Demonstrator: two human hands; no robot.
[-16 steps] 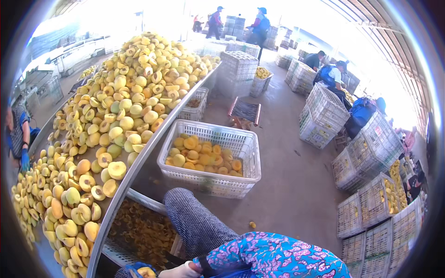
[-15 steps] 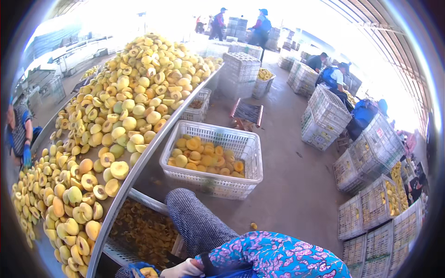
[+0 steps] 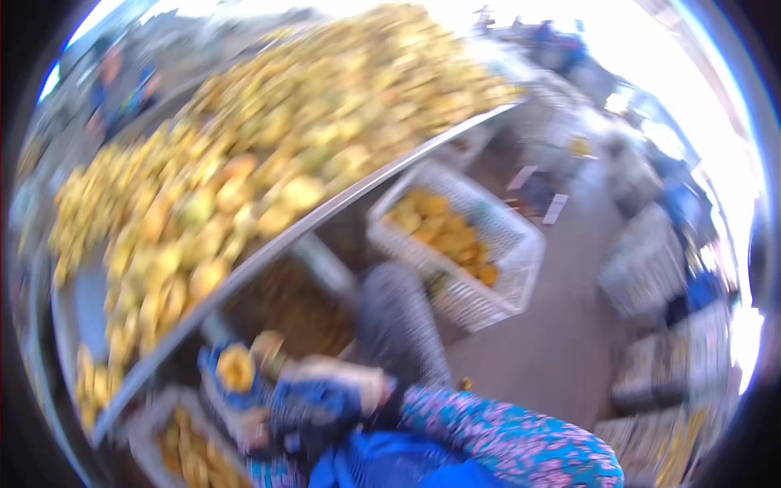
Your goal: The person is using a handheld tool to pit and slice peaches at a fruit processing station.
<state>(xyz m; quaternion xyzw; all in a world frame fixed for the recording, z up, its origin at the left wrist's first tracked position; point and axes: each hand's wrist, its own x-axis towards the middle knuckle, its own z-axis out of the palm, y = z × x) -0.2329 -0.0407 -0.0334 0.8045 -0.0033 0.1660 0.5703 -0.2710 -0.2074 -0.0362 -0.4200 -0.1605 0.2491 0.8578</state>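
The view is smeared by motion. My left hand (image 3: 236, 400), in a blue glove, has its fingers wrapped round a halved yellow peach (image 3: 236, 368), cut face up. Close beside it is my right hand (image 3: 321, 386), in a blue and whitish glove, with its fingers curled. At its fingertips shows a blurred pale yellow-brown piece (image 3: 267, 348); I cannot tell whether it is fruit or something else. Both hands are low, over my lap, near the metal table rim (image 3: 313, 215). Beyond that rim lies a large heap of peach halves (image 3: 268, 163).
A white crate (image 3: 512, 285) with peach halves stands on the floor past my knee (image 3: 399, 317). Another crate (image 3: 142, 435) of fruit sits at the lower left. Dark scraps (image 3: 285, 297) lie under the table edge. Stacked crates (image 3: 671, 366) and blurred people line the right side.
My view has swung left and down, so the table and crate appear further right. Both hands, low at the frame edge before, now show with the peach half.
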